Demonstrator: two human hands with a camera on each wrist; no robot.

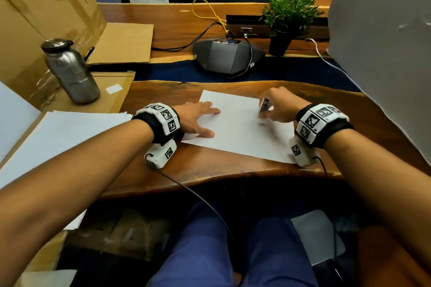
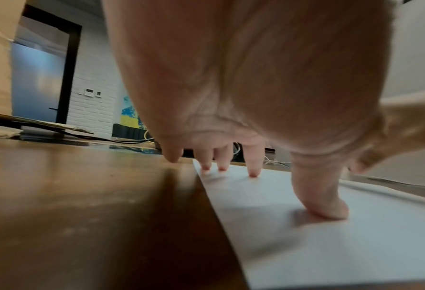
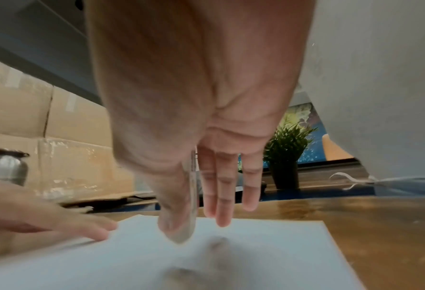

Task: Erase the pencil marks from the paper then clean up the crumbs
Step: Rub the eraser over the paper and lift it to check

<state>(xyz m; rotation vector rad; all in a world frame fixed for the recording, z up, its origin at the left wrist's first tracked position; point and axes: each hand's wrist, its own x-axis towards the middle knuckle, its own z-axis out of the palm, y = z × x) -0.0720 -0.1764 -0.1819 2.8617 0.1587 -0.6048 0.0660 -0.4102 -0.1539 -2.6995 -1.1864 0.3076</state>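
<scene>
- Pinching a small eraser (image 1: 264,109) between thumb and fingers, the right hand (image 1: 279,106) holds it upright with its lower end down on the paper (image 1: 235,128), near the sheet's right edge.
- Right wrist view: eraser (image 3: 191,196) blurred, seen edge-on beside the thumb; three fingers (image 3: 222,196) hang straight behind it, tips just above the sheet (image 3: 256,255).
- Grey smudge (image 3: 206,261) on the sheet directly under the eraser; too blurred to tell marks from shadow.
- Left hand (image 1: 198,121) spread flat on the sheet's left edge, fingers straight, gripping nothing. Left wrist view: thumb (image 2: 325,204) and three fingertips (image 2: 253,173) press the paper (image 2: 330,245); the little finger lands on bare wood.
- Paper is white, unfolded, slightly skewed, flat on the wooden desk (image 1: 210,170) in front of the person. No crumbs can be made out.
- Outward: metal bottle (image 1: 71,72), cap on, stands on cardboard (image 1: 109,93) far left; contents not visible.
- Stacked white sheets (image 1: 58,133) lie left of the left forearm.
- Potted plant (image 1: 288,21) and a dark conference phone (image 1: 227,55) at the desk's far side, well apart from the hands.
</scene>
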